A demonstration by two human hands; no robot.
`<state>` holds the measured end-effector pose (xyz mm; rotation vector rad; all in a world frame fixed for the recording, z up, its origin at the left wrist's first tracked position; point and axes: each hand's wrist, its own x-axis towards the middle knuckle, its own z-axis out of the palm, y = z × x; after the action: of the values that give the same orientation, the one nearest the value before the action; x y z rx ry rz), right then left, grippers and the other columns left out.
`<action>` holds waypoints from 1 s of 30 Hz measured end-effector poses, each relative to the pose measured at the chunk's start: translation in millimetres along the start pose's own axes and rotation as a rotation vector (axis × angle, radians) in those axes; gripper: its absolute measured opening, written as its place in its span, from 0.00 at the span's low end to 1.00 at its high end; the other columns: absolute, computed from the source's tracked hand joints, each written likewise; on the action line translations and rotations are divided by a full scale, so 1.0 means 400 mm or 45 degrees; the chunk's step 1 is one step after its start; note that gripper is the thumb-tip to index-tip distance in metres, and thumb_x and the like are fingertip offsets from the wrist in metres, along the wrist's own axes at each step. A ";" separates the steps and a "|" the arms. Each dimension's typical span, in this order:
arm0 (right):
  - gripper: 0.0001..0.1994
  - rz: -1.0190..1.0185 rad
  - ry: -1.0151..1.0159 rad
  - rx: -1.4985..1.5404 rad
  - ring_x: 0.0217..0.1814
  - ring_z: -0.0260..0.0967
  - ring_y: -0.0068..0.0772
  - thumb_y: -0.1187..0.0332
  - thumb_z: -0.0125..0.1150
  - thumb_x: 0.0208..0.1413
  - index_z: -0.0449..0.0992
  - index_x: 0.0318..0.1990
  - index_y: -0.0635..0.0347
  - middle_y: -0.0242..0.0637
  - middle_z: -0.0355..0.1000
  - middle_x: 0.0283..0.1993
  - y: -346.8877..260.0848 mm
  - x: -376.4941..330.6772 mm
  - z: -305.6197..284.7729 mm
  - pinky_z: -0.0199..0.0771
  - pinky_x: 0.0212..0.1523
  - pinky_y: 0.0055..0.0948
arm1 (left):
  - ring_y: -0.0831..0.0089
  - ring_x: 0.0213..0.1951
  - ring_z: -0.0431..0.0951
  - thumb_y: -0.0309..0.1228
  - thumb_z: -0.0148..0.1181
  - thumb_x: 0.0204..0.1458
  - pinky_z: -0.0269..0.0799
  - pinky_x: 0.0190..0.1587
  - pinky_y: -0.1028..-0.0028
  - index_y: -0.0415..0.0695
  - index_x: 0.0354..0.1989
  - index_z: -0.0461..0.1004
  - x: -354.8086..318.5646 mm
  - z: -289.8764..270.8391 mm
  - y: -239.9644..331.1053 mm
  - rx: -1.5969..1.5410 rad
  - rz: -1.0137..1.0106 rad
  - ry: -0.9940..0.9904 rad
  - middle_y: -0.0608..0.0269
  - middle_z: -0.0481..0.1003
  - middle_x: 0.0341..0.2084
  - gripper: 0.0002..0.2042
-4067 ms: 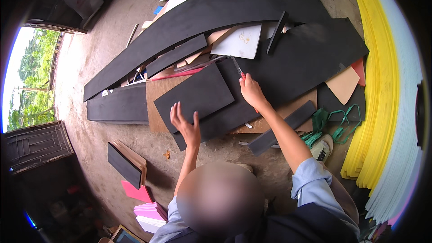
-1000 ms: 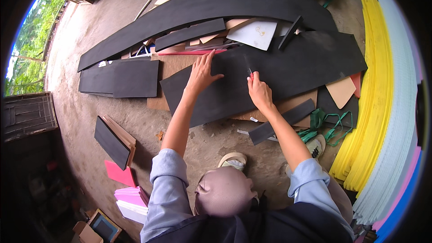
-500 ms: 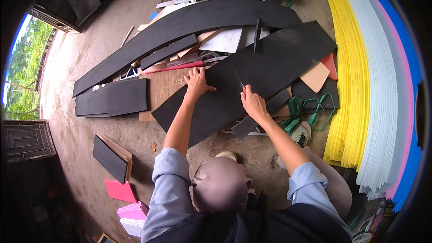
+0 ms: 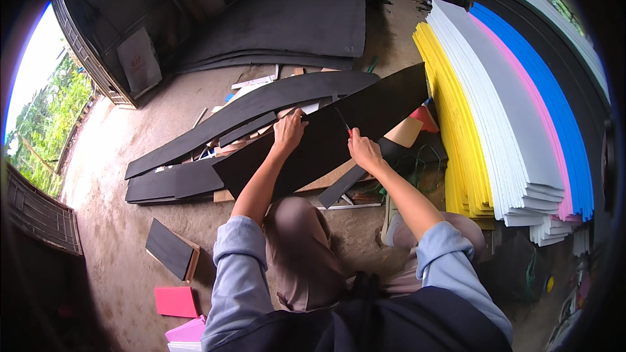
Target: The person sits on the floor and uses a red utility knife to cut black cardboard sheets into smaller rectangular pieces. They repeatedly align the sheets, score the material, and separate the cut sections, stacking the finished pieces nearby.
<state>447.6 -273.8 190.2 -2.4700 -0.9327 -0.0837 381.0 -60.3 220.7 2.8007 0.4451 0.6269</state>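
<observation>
A long black foam sheet [image 4: 319, 153] stands tilted up before me, its lower part near my knees. My left hand [image 4: 289, 133] is closed over its upper edge, thumb and fingers gripping it. In my right hand [image 4: 365, 150] is a knife [image 4: 349, 132] with a red handle and a thin dark blade, pointing up and to the left over the sheet's face. Whether the blade touches the foam I cannot tell. Behind the sheet, a curved black foam strip [image 4: 248, 107] lies over a pile of offcuts.
Tall stacks of yellow [image 4: 450, 137], white [image 4: 482, 117] and blue sheets [image 4: 535, 85] rise on the right. Large black sheets [image 4: 287, 26] lie at the back. At my left, a black-topped block of pieces [image 4: 171, 249] and a red-pink piece [image 4: 176, 301] sit on the floor.
The black sheet has gone from lying nearly flat to tilted up. My left hand has closed on its upper edge; before, it was spread on the sheet. My view has swung upward.
</observation>
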 end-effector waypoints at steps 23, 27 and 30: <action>0.14 -0.091 -0.080 0.248 0.28 0.70 0.56 0.60 0.39 0.58 0.57 0.43 0.62 0.54 0.71 0.24 -0.027 0.139 0.123 0.71 0.26 0.49 | 0.68 0.34 0.75 0.34 0.58 0.45 0.48 0.55 0.62 0.47 0.35 0.70 -0.092 0.112 -0.105 0.024 -0.017 0.215 0.60 0.76 0.26 0.09; 0.12 -0.180 -0.194 0.205 0.26 0.70 0.56 0.61 0.40 0.57 0.56 0.40 0.61 0.53 0.70 0.21 -0.043 0.113 0.182 0.71 0.25 0.49 | 0.73 0.35 0.74 0.32 0.58 0.45 0.41 0.53 0.61 0.49 0.35 0.69 -0.144 0.162 -0.128 0.063 -0.050 0.476 0.68 0.73 0.25 0.09; 0.11 -0.254 -0.160 0.179 0.25 0.70 0.56 0.62 0.40 0.57 0.57 0.38 0.60 0.52 0.70 0.20 -0.035 0.110 0.207 0.71 0.24 0.49 | 0.76 0.38 0.72 0.33 0.56 0.46 0.43 0.51 0.62 0.50 0.35 0.69 -0.113 0.148 -0.103 0.095 0.061 0.438 0.70 0.72 0.28 0.08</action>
<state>462.9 -199.3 133.7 -2.2693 -1.1951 0.0682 358.6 -47.4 139.6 2.7834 0.4727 1.1329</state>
